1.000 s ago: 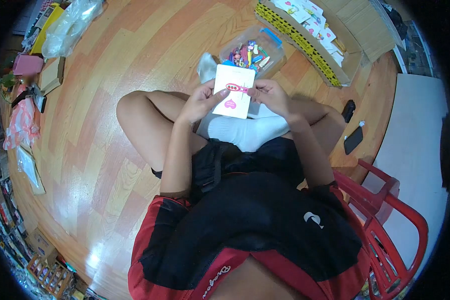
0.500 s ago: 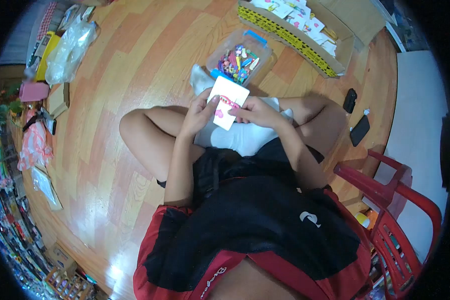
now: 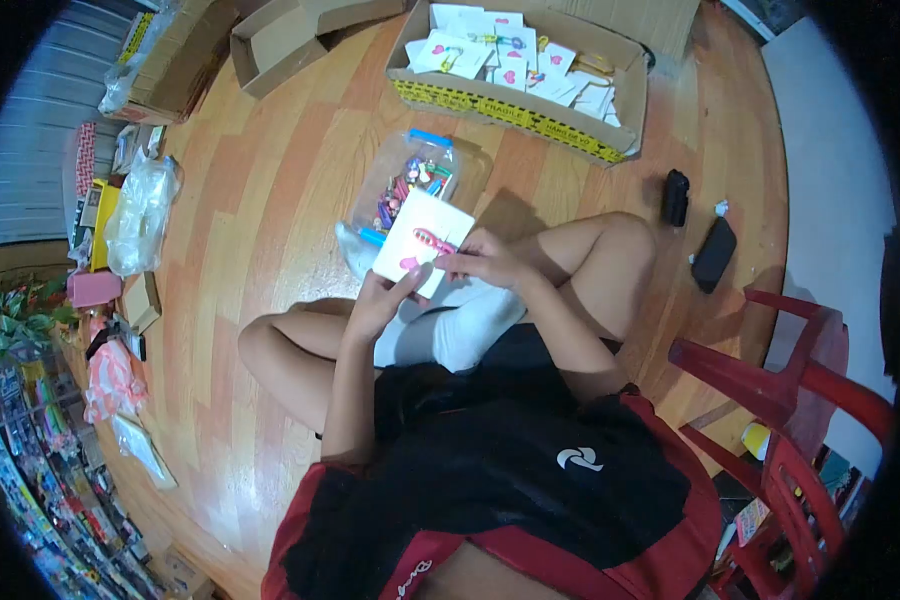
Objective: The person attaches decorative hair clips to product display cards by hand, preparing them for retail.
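Note:
I sit cross-legged on a wooden floor. My left hand (image 3: 382, 300) holds the lower edge of a white card (image 3: 415, 240) with pink hearts printed on it. A pink hair clip (image 3: 432, 240) lies across the card. My right hand (image 3: 482, 262) pinches the card's right side at the end of the clip. Just beyond the card stands a clear plastic tub (image 3: 410, 180) with a blue latch, holding several colourful clips.
A cardboard box (image 3: 515, 100) with yellow tape holds several finished cards at the back. Two black devices (image 3: 712, 252) lie on the floor to the right. A red plastic chair (image 3: 800, 400) stands at right. Bags and an open box (image 3: 280, 40) lie at left.
My head has tilted up, so the cardboard box and tub sit lower in view. Both hands and the card have shifted left and the card has tilted.

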Available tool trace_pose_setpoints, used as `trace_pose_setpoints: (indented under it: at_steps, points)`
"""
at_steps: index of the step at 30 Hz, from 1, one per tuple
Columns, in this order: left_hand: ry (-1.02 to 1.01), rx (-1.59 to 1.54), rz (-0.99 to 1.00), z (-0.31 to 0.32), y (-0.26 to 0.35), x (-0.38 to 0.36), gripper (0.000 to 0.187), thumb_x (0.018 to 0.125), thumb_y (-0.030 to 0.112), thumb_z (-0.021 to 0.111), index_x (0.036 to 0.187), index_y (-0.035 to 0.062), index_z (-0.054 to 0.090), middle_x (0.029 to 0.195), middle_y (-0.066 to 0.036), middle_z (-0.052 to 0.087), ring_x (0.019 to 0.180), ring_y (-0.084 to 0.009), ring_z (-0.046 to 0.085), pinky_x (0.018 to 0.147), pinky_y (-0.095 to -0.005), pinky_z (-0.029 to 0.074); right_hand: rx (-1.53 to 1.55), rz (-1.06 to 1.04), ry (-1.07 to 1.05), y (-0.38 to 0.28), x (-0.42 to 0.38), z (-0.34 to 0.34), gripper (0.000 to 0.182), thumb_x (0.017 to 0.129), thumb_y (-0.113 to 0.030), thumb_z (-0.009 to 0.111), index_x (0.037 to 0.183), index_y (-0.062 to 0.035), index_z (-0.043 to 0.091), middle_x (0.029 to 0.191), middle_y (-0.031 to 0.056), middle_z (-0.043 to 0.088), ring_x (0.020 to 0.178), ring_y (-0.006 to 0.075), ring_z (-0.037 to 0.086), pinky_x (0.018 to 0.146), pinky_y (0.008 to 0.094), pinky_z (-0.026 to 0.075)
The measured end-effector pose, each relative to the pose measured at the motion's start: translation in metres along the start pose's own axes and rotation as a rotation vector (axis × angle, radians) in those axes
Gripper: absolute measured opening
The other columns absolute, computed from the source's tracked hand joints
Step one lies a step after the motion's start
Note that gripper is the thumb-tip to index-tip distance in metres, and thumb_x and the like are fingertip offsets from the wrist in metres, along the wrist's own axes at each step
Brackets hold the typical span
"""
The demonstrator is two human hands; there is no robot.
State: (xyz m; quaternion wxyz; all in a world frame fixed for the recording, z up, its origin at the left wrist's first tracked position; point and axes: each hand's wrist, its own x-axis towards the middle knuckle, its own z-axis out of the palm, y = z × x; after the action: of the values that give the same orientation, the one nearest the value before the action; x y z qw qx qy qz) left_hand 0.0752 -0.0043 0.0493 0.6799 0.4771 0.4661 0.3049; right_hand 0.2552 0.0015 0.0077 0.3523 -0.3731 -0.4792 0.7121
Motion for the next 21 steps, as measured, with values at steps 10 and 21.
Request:
trace_pose_setpoints:
  at_steps: [10,21]
  points:
    - [-0.124,0.061,-0.046,0.019,0.02,0.02,0.015,0.079,0.011,0.053,0.09,-0.0001,0.052,0.073,-0.004,0.056,0.059,-0.0106,0.053,0.053,-0.0231,0.044,0.205,-0.16,-0.091,-0.008,-0.002,-0.019,0.021,0.076,-0.025,0.056,0.081,-0.005,0.062,0.063,-0.0005,0.055,0.058,0.0054,0.048,0.052,0.019,0.036]
    - [-0.155,0.073,-0.02,0.019,0.023,0.018,0.014,0.079,0.011,0.052,0.089,0.0004,0.051,0.07,-0.004,0.056,0.056,-0.0106,0.052,0.051,-0.0231,0.043,0.147,-0.155,-0.108,-0.001,-0.001,-0.019,0.024,0.075,-0.028,0.058,0.075,-0.0046,0.062,0.059,-0.0017,0.053,0.055,0.0051,0.045,0.048,0.0195,0.034]
